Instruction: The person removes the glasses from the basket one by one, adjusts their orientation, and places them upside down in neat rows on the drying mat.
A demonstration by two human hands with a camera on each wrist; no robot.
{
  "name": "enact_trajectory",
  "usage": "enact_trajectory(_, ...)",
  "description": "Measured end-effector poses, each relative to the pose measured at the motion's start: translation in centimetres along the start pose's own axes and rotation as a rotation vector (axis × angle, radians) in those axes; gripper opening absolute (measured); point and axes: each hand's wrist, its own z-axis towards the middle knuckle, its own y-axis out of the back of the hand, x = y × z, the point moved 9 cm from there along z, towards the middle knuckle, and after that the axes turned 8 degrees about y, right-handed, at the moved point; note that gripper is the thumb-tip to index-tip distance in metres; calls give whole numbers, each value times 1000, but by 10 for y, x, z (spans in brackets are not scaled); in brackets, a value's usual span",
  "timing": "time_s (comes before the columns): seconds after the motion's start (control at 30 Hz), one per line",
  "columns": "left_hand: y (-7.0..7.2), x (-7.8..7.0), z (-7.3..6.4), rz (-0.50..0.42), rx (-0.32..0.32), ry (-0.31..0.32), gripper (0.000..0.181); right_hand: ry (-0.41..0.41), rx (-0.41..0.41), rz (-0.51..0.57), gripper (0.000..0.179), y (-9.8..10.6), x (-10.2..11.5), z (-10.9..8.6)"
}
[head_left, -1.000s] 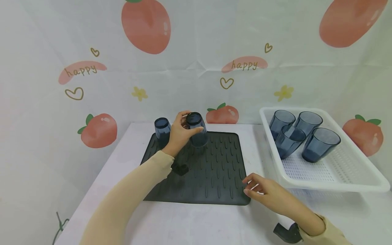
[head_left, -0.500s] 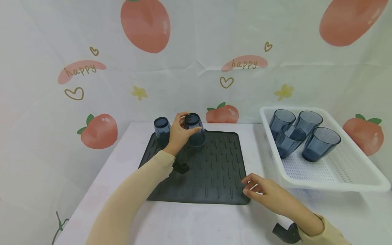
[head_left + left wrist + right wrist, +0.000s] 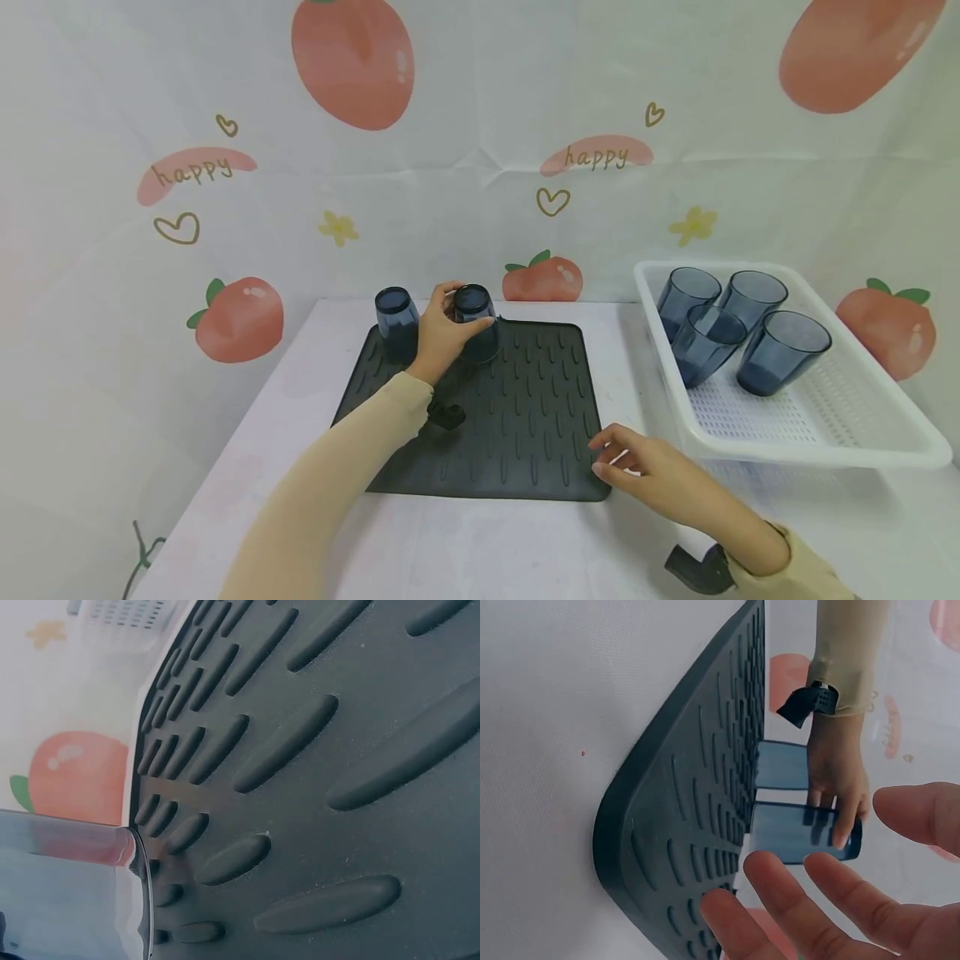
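My left hand point(image 3: 438, 333) grips a blue drinking glass point(image 3: 478, 337) near its upturned base, thumb on the right side. The glass is upside down at the back of a black ridged drying mat point(image 3: 525, 417). In the left wrist view, the rim of this glass point(image 3: 67, 892) is at or just above the mat; contact is hard to tell. Left of that hand, a second upside-down blue glass point(image 3: 397, 321) stands on the mat, partly hidden. My right hand point(image 3: 637, 462) holds nothing, its fingers loosely bent by the mat's front right corner.
A white perforated basket point(image 3: 817, 454) stands on the right of the white table point(image 3: 480, 550), holding several blue glasses point(image 3: 783, 354) mouth up, some of them leaning. Behind the table hangs a white cloth point(image 3: 450, 217) printed with fruit.
My left hand and its glass have come down a little towards the mat and slightly left. The right hand keeps its place.
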Motion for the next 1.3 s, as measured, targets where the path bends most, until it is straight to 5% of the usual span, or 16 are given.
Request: enact_trajectory(1.3, -13, 20, 7, 60, 33, 29, 70, -28, 7, 27, 31, -2, -3, 1)
